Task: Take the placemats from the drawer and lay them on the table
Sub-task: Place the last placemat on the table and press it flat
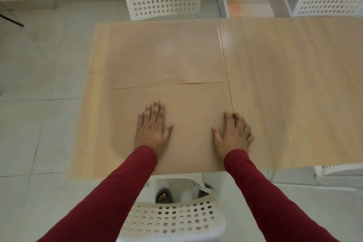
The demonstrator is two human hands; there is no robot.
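Head camera: two tan placemats lay on the wooden table (294,88).
Near placemat (188,108): left hand (152,128) pressed flat, fingers straight.
Right hand (232,135): fingers spread at its 3 o'clock edge, gripping nothing.
Far placemat (165,53): at 12 o'clock, edges touching.

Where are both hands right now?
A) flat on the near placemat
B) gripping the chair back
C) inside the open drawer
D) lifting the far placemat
A: the left hand and right hand lie palm-down, fingers spread, on the near placemat on the table.
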